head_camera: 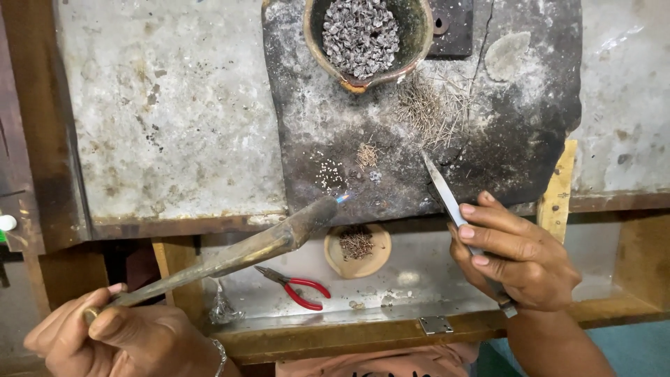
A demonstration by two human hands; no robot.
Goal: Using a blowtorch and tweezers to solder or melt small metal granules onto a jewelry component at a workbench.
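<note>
Seen from above, a person works at a worn, grey-stained counter. The left hand, low at the left edge, has its grip wrapped tightly around the handle of a long metal torch, which slants up and to the right. A small blue flame shows at its tip, just over the near edge of a blackened slab that lies on the counter. The right hand, at the lower right, pinches a pair of slim steel tweezers between thumb and fingers; their closed point rests on the slab, near a loose pile of thin wire pieces. A cluster of tiny pale beads and a small tuft of wire bits lie on the slab just beyond the flame. At the slab's far edge stands a clay bowl filled with small grey metal pieces. Below the counter, on a lower shelf, sit a shallow round dish of wire scraps and red-handled pliers.
</note>
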